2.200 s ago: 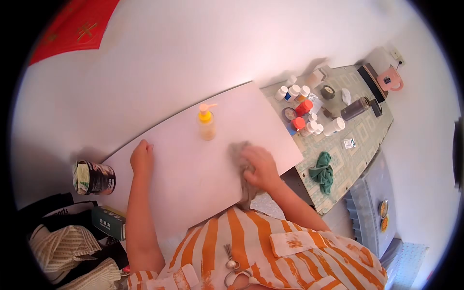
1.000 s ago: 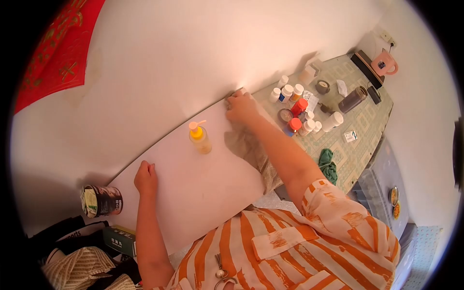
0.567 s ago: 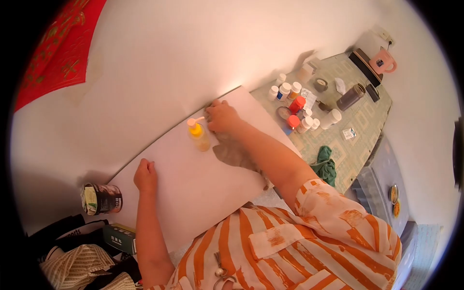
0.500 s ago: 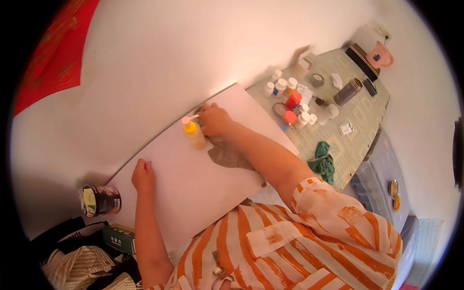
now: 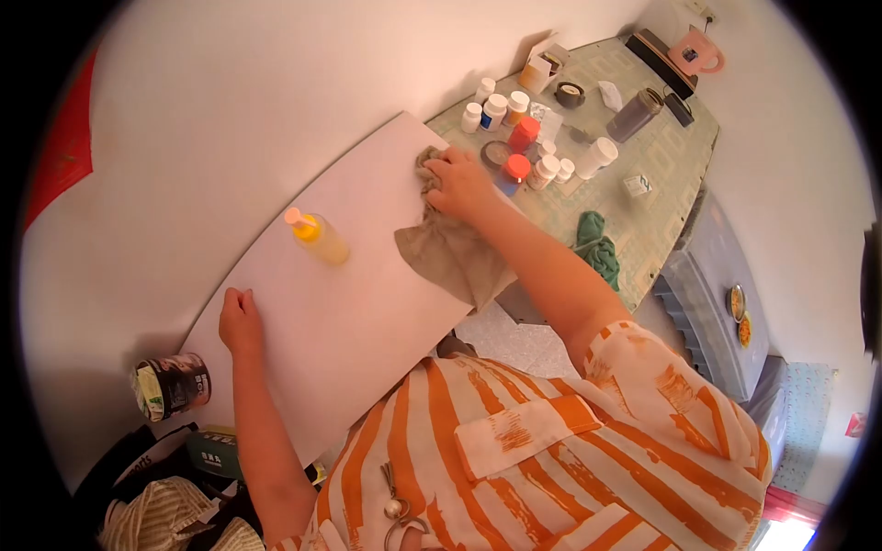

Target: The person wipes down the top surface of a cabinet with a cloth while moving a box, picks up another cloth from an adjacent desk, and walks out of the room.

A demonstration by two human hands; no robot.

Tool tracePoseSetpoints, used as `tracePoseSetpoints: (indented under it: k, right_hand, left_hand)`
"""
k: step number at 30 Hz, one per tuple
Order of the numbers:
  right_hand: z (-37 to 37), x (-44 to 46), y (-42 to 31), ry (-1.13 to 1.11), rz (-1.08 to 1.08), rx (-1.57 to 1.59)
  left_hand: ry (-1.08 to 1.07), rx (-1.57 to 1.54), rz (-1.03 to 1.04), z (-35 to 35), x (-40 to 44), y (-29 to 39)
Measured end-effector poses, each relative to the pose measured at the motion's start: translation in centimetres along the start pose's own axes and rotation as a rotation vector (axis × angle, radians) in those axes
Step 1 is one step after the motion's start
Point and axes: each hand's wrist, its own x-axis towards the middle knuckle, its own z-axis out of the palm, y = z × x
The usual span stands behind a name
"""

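My right hand (image 5: 459,186) is closed on a grey-brown cloth (image 5: 457,254), pressing it to the white tabletop (image 5: 322,340) near its far right corner. The cloth's loose part spreads toward me, over the table's right edge. A pump bottle (image 5: 322,240) with a yellow collar and pale pump head stands upright mid-table, left of the cloth and apart from both hands. My left hand (image 5: 241,320) rests as a loose fist at the table's left side, and I see nothing in it.
At the table's left end stands a dark printed tub (image 5: 173,385). On the patterned table to the right are several pill bottles (image 5: 494,111), a green cloth (image 5: 597,250), a grey flask (image 5: 635,115) and a pink jug (image 5: 695,51). Clothes (image 5: 161,514) lie at lower left.
My right hand has slid the cloth rightward, away from the pump bottle and toward the right edge. The whole view has shifted a little; my left hand stays in its place on the table.
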Motion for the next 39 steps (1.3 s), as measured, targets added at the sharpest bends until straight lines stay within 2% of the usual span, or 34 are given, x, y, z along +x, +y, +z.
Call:
tracePoseSetpoints:
  k: [7, 10, 12, 13, 15, 17, 18, 20, 21, 23, 27, 30, 34, 37, 39]
  right_hand:
    - [-2.1, -10.8, 2.6, 0.081, 0.015, 0.042]
    - [-4.8, -15.1, 2.1, 0.008, 0.071, 0.021]
    - [-6.0, -16.9, 1.9, -0.164, -0.108, 0.273]
    - [-6.0, -17.1, 2.0, -0.18, -0.115, 0.282]
    - [-5.6, -16.4, 2.6, 0.15, -0.053, 0.315]
    - [-4.7, -14.0, 2.9, 0.312, 0.096, 0.259]
    - [-3.8, -13.5, 2.7, 0.291, 0.084, 0.282]
    - [-2.0, -12.9, 2.0, 0.312, 0.009, -0.026]
    - [-1.9, -12.5, 1.1, 0.309, -0.008, -0.011]
    - [-2.4, -13.0, -1.1, 0.141, -0.095, 0.049]
    - [-1.4, -13.4, -5.4, 0.079, -0.212, 0.08]
    - [-1.5, -13.9, -7.8, 0.054, -0.275, 0.132]
    - [-1.4, -13.5, -7.6, 0.038, -0.274, 0.169]
    - [-1.5, -13.1, -7.7, 0.032, -0.268, 0.171]
    - [-1.5, -13.2, -8.0, 0.038, -0.247, 0.152]
  left_hand:
    - [0.001, -0.035, 0.003, -0.2, -0.2, 0.1]
    - [0.024, -0.019, 0.029, 0.4, 0.0, -0.3]
    - [0.025, -0.043, 0.027, 0.3, 0.1, -0.5]
    - [0.019, -0.033, 0.01, 0.3, 0.2, -0.8]
    - [-0.011, -0.046, -0.012, 0.4, 0.5, -0.7]
    - [-0.027, -0.009, -0.019, 0.6, 0.9, -0.9]
    - [-0.029, -0.004, -0.001, 0.7, 1.0, -1.1]
    - [-0.026, 0.016, 0.005, 0.5, 1.2, -1.2]
    - [-0.052, 0.0, 0.013, 0.2, 1.2, -0.7]
    - [-0.084, -0.008, 0.017, 0.1, 0.4, 0.4]
    - [-0.203, -0.052, 0.157, 0.6, -2.2, 4.3]
    - [-0.262, -0.084, 0.178, 0.0, -3.1, 5.7]
    - [-0.178, -0.007, 0.208, 0.3, -1.3, 5.6]
    - [-0.195, -0.013, 0.164, 1.0, -0.3, 6.9]
    - [-0.279, 0.001, 0.224, 1.1, -1.4, 8.9]
